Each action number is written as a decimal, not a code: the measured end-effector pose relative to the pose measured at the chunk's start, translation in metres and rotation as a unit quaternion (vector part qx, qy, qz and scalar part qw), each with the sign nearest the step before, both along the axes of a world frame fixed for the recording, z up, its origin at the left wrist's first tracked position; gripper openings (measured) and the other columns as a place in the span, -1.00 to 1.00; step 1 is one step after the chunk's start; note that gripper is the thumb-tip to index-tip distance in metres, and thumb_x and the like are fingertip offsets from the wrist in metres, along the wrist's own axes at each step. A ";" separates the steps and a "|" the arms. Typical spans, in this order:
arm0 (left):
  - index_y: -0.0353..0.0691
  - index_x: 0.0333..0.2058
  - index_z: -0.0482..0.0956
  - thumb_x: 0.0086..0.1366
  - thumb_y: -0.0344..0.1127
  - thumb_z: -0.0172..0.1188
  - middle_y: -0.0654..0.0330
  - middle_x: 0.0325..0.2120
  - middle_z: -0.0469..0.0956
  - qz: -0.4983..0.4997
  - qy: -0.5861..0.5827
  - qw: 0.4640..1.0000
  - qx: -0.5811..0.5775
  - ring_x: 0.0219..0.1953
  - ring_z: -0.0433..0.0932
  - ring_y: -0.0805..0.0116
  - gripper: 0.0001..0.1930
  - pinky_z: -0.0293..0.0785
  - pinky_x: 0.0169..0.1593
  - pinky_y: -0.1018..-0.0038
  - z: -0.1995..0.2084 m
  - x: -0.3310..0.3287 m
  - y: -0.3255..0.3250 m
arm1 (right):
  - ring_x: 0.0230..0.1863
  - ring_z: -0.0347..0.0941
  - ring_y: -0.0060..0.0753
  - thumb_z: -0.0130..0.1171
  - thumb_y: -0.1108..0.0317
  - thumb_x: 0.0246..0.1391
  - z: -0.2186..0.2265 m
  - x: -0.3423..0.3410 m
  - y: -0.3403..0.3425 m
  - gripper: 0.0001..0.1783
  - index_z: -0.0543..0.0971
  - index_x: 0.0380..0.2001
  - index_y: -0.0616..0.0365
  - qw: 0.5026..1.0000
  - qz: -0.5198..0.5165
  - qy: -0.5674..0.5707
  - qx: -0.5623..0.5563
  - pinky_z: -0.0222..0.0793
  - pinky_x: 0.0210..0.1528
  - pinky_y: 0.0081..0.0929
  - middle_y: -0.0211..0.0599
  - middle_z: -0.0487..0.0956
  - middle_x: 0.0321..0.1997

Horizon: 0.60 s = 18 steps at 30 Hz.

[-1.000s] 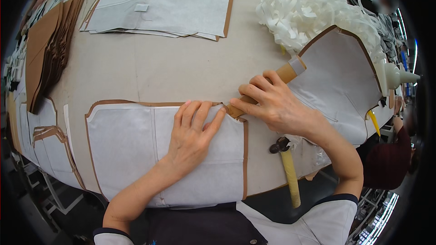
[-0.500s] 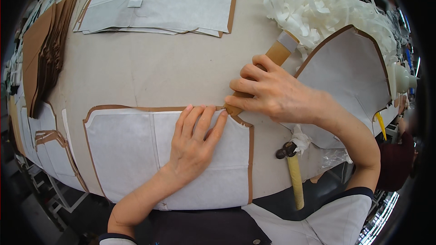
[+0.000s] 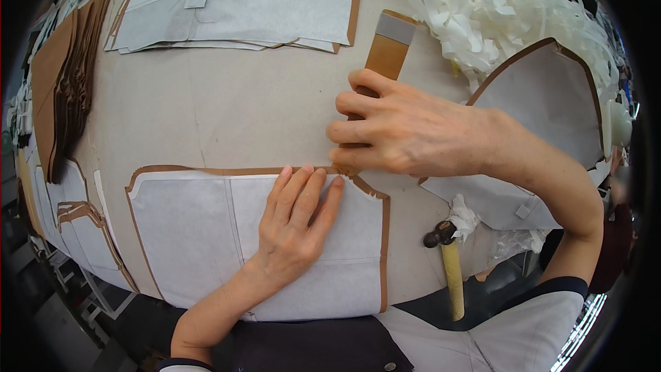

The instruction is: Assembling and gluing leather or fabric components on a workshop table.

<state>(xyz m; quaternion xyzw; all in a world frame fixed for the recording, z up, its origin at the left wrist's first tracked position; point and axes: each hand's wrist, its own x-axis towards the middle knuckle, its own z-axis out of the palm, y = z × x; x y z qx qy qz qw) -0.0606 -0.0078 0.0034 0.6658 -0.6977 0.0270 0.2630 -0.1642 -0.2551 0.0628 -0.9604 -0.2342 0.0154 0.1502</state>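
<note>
In front of me lies a pale grey-white panel (image 3: 186,234) with brown edging, its notched top corners facing away. My left hand (image 3: 292,224) rests flat on it, fingers stretched to the brown top edge. At that edge's right part, my right hand (image 3: 413,131) grips a flat tan bar with a grey band (image 3: 388,52). The bar slants up and away from the panel; its lower end is mostly hidden by my fingers but appears to meet the edge near the right notch. My left fingertips lie just left of this spot.
A hammer (image 3: 451,269) with a yellow handle lies at right. Beyond it are another brown-edged panel (image 3: 544,103) and a heap of white strips (image 3: 502,14). Stacked panels (image 3: 275,14) lie at the back, folded brown pieces (image 3: 58,83) at left.
My right hand has moved slightly left along the edge, and the bar has swung more upright. My left hand stays on the panel. The whole view has shifted a little.
</note>
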 end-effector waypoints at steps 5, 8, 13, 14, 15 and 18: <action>-0.27 -0.04 0.76 0.21 -0.50 0.34 0.05 -0.02 0.61 0.023 -0.013 1.000 0.005 0.12 0.60 0.11 -0.69 0.60 0.26 0.10 0.004 -0.003 -0.001 | -0.05 0.44 -0.44 0.38 0.33 0.03 -0.001 0.011 0.002 -0.93 0.77 -0.44 0.04 0.999 0.008 -0.049 -0.017 0.31 0.17 -0.38 -0.56 0.52 -0.37; -0.29 -0.06 0.76 0.21 -0.50 0.34 0.04 -0.01 0.61 0.016 -0.019 1.000 0.005 0.12 0.60 0.12 -0.70 0.62 0.24 0.10 0.002 -0.001 0.002 | -0.04 0.44 -0.44 0.39 0.31 0.02 -0.003 0.016 0.004 -0.91 0.77 -0.50 0.02 0.998 0.015 -0.057 -0.024 0.31 0.17 -0.38 -0.58 0.53 -0.37; -0.41 -0.07 0.75 0.03 -0.62 0.30 -0.01 -0.07 0.62 -0.005 -0.002 1.000 -0.019 0.05 0.62 -0.01 -0.59 0.66 0.13 0.11 0.000 0.000 0.001 | -0.03 0.45 -0.45 0.41 0.28 -0.04 -0.007 0.027 0.007 -0.88 0.75 -0.59 -0.02 0.997 0.027 -0.064 -0.031 0.31 0.17 -0.38 -0.59 0.54 -0.36; -0.41 -0.07 0.75 0.03 -0.62 0.30 -0.01 -0.07 0.62 -0.006 -0.001 1.000 -0.019 0.05 0.62 -0.01 -0.59 0.66 0.13 0.11 -0.001 0.000 0.001 | -0.02 0.45 -0.45 0.41 0.27 -0.06 -0.008 0.030 0.008 -0.88 0.74 -0.61 -0.04 0.996 0.034 -0.073 -0.032 0.31 0.17 -0.38 -0.59 0.55 -0.35; -0.41 -0.08 0.74 0.00 -0.62 0.30 -0.02 -0.09 0.62 0.000 0.004 1.000 -0.019 0.03 0.62 -0.01 -0.58 0.67 0.10 0.13 0.000 0.000 0.002 | -0.02 0.45 -0.44 0.41 0.27 -0.07 -0.007 0.033 0.009 -0.87 0.74 -0.63 -0.05 0.995 0.041 -0.085 -0.033 0.31 0.17 -0.38 -0.59 0.56 -0.34; -0.42 -0.10 0.73 -0.05 -0.64 0.29 -0.05 -0.08 0.62 0.004 0.015 1.000 -0.015 0.02 0.62 -0.03 -0.56 0.67 0.07 0.14 0.003 -0.001 0.005 | 0.00 0.45 -0.44 0.40 0.26 -0.07 -0.006 0.043 0.013 -0.88 0.74 -0.62 -0.07 0.996 0.047 -0.069 -0.027 0.31 0.15 -0.36 -0.59 0.57 -0.30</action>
